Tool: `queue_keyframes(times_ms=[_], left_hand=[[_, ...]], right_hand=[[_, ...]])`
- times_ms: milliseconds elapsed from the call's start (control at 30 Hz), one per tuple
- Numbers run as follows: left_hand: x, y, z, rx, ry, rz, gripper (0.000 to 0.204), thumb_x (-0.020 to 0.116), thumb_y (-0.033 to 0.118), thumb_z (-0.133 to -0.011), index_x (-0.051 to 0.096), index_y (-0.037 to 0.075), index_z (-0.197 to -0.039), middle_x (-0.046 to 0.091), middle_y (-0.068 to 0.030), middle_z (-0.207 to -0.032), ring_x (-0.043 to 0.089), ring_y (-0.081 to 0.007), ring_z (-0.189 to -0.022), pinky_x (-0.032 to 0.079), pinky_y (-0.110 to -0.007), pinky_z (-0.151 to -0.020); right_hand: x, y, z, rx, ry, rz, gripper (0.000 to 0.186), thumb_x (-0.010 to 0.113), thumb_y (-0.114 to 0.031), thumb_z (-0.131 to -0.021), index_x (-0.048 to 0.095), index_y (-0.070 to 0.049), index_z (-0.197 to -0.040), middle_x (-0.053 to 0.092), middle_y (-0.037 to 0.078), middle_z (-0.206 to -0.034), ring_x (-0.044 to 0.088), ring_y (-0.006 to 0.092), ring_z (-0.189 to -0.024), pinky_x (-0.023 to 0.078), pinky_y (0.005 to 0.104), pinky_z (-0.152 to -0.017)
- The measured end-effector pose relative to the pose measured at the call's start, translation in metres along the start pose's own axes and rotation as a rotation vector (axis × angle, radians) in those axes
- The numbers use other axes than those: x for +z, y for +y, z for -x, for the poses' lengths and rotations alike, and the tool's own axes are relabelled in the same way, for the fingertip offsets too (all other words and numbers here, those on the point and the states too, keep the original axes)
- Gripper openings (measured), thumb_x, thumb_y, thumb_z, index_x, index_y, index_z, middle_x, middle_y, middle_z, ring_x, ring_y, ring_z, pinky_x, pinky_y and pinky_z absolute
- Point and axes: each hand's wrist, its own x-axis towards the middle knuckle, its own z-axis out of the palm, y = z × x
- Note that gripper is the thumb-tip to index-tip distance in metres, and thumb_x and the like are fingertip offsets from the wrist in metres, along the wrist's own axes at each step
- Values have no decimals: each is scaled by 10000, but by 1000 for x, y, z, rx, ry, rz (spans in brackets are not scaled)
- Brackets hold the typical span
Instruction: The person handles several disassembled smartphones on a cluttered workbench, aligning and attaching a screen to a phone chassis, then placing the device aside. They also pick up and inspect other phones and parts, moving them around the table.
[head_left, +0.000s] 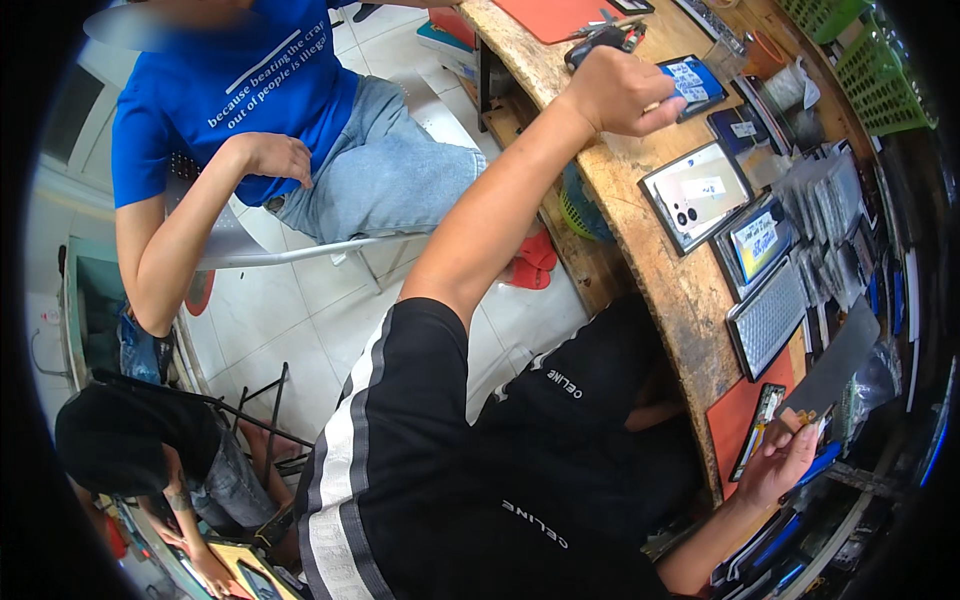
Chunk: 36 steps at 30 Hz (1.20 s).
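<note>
My left hand [625,95] is closed in a fist above the wooden bench [650,290], toward its far end. What its fingers hold, if anything, is hidden. A black-handled tool [597,45] lies just beyond its knuckles. Lower right, my right hand [775,468] pinches the near end of a thin dark grey panel [843,350], which has a small copper-coloured piece at the grip. Beside that hand, an opened phone body [757,430] rests on a red-orange mat [725,425].
Along the bench lie a phone with a pale back [705,195], a labelled phone box [762,240], a bubble-wrapped tablet-like slab [768,318] and stacked bagged parts [815,200]. A green basket [885,75] hangs beyond. A person in blue [240,110] sits opposite; another person [130,440] bends over lower left.
</note>
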Motion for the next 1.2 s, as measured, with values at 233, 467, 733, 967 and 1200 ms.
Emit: queue_keyframes(times_ms=[233,467,733,967,1200], left_hand=[[12,10,-2,-40,2,10,392,711,293,-930,519,154,-618,510,-18,-539,551,-225,-465,419,-365,-455],[11,14,1,-51,-101,-32,357,709,257,-901,523,140,-620,540,-30,-569,574,-234,-486,438,-370,-469],[2,21,-9,-104,-145,66,352,704,210,-896,505,131,-617,520,-50,-555,578,-249,-491,453,-383,-478],[16,-3,17,-175,-52,171,143,747,109,-912,725,85,-773,699,-89,-714,698,-255,-617,560,-370,-583],[-44,35,25,-386,543,-188,389,533,154,-1014,500,45,-643,465,-66,-617,428,-190,-561,323,-362,-524]], right_hand=[[-3,7,5,4,-23,-18,194,537,-212,-1147,575,-41,-1064,532,7,-783,474,61,-669,363,206,-534],[-18,26,8,63,233,-17,178,552,-204,-1139,559,-53,-1045,466,-19,-763,400,56,-640,312,209,-554],[-23,30,6,16,63,37,258,527,-245,-1150,587,-5,-1221,521,-19,-835,424,31,-676,318,197,-552],[-32,23,27,-22,99,-178,238,563,-196,-1128,555,-15,-1283,559,-3,-819,491,56,-688,406,219,-556],[-42,11,45,-66,80,9,245,538,-194,-1137,619,30,-1197,601,41,-838,528,73,-695,449,218,-581]])
